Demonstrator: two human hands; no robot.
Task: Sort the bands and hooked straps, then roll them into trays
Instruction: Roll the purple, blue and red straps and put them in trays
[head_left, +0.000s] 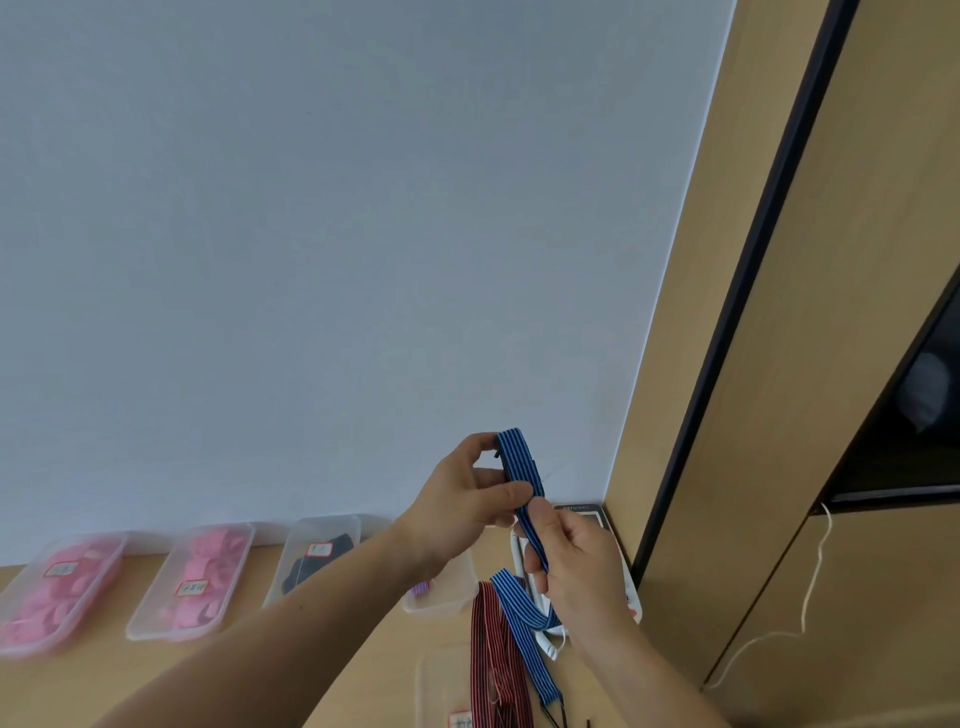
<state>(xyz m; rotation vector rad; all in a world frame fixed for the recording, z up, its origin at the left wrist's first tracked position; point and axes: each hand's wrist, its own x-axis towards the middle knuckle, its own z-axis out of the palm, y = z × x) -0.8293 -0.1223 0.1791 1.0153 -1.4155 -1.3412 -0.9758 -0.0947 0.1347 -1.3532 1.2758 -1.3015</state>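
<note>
Raised left hand (467, 499) and right hand (576, 566), fingers pinching.

On pale wooden tabletop (130, 670), rowed along the wall: leftmost clear plastic tray of pink rolls (21, 647), second pink-filled clear tray (141, 630), clear tray of black fabric (297, 543), half-hidden clear tray (460, 597). Nearer: labelled clear tray (434, 686) beneath red-and-black striped straps (496, 649), beside white cable (546, 644).

The left hand (467, 499) is up and to the left of the right hand (576, 566). A strap (521, 470) runs between them and hangs below the right hand. A row of three trays (139, 626) sits on the table (78, 691), left of the left hand. A fourth tray (462, 597) lies under the left wrist. Other straps (491, 649) lie below the right hand, over a nearer tray (434, 686).
</note>
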